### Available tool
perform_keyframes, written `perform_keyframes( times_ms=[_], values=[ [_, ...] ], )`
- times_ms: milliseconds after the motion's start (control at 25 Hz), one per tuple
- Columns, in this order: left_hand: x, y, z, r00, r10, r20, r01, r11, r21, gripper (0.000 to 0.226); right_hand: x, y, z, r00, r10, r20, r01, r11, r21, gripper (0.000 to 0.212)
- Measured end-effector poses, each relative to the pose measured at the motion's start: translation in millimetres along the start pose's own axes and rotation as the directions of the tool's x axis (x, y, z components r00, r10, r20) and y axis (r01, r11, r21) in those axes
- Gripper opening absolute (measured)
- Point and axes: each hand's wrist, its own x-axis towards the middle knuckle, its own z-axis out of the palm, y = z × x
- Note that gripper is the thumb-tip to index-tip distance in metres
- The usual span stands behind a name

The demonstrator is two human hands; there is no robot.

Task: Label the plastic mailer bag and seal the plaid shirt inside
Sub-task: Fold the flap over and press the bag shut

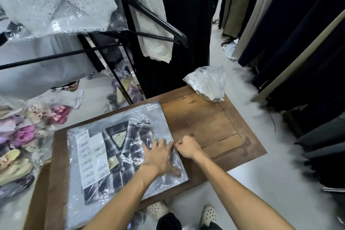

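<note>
A clear plastic mailer bag (149, 117) lies flat on a low wooden table (205, 117). Inside it is a folded dark plaid shirt (119, 155) with a paper neck tag. A sheet of barcode labels (91, 155) rests on the bag's left part, and one small barcode label (152, 107) sits at its far corner. My left hand (160, 157) presses flat on the bag over the shirt, fingers spread. My right hand (186, 146) is closed in a pinch on the bag's right edge.
A crumpled bag of items (207, 84) sits at the table's far corner. Packaged shoes and slippers (22, 145) are piled at the left. Black clothes racks with hanging garments (149, 17) stand behind, dark garments (298, 43) hang at the right. My feet (186, 213) are below the table's near edge.
</note>
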Motion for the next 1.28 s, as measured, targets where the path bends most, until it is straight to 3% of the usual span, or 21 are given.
perform_keyframes(
  times_ms=[80,280,400,760,960,1120,1200,1280],
  values=[
    [-8.9,3.0,4.3,0.99,-0.022,0.136,0.024,1.0,-0.018,0.133,-1.7,0.1,1.7,1.0,-0.003,0.012,0.003,1.0,-0.009,0.034],
    [-11.0,20.1,4.0,0.968,-0.081,0.235,0.085,0.996,-0.007,0.142,-17.5,11.1,10.8,0.999,-0.046,-0.02,0.044,0.992,-0.116,0.039],
    [-9.3,28.4,8.8,0.963,-0.126,0.236,0.115,0.992,0.061,0.144,-31.1,21.7,12.6,0.999,-0.054,0.002,0.054,0.992,-0.116,0.035],
    [-10.4,28.4,11.3,0.975,-0.125,0.186,0.127,0.992,0.004,0.145,-68.1,43.6,15.7,0.996,0.004,0.093,0.009,0.991,-0.137,0.027],
    [-15.4,11.2,13.6,0.997,-0.027,0.073,0.026,1.0,0.01,0.146,-76.1,40.0,12.9,0.988,0.121,0.098,-0.099,0.974,-0.204,0.032],
    [-25.1,-11.9,18.8,0.997,0.07,-0.033,-0.077,0.951,-0.301,0.139,-73.0,17.5,5.7,0.982,0.153,0.113,-0.11,0.941,-0.319,0.032],
    [-34.3,-37.3,19.0,0.984,0.036,-0.174,-0.11,0.894,-0.435,0.117,-70.6,-2.3,9.7,0.996,0.086,0.017,-0.079,0.965,-0.251,0.027],
    [-45.2,-73.5,22.7,0.935,-0.107,-0.338,-0.081,0.863,-0.498,0.083,-66.7,-25.6,21.7,0.996,-0.053,-0.074,0.041,0.987,-0.154,0.017]
  ],
)
